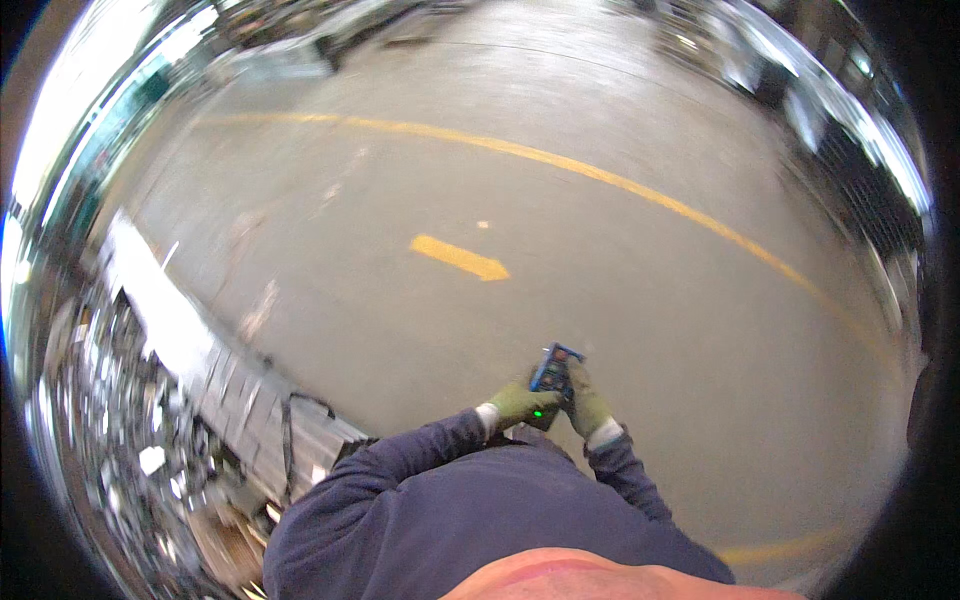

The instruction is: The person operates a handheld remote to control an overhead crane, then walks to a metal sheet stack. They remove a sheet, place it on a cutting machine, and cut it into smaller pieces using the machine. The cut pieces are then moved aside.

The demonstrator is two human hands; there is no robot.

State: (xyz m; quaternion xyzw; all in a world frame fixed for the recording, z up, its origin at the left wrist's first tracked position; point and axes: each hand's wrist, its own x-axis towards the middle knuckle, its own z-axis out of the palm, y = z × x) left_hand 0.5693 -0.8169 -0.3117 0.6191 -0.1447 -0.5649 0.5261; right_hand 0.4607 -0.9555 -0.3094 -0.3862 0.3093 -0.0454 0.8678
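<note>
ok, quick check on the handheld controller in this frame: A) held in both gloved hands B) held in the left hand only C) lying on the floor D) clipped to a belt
A: the small blue handheld controller sits between the left hand and the right hand, both in green gloves and both gripping it, above the grey concrete floor.

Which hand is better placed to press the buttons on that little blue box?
Probably the right hand: it lies alongside the blue handheld controller near its buttons, while the left hand grips it from below.
</note>
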